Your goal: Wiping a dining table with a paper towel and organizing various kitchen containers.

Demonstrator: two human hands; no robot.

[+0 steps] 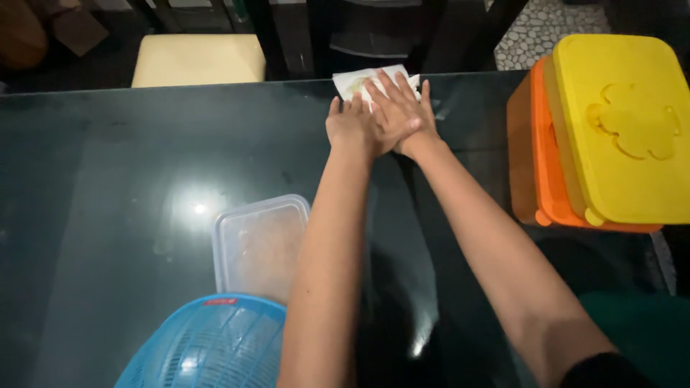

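Two flat, open hands, right hand [399, 108] overlapping left hand [351, 127], press a white cloth [353, 80] at the table's [108, 179] far edge, cloth lying just beyond the fingertips.

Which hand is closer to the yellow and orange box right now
Right. The right hand lies over the left hand on a white cloth at the table's far edge, on the side toward the yellow and orange box; neither touches the box.

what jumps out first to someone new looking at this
Two hands stacked, the right hand over the left hand, pressing a white cloth at the far edge of the dark glass table. At right stands a bright yellow-lidded orange box; near the viewer, a blue basket.
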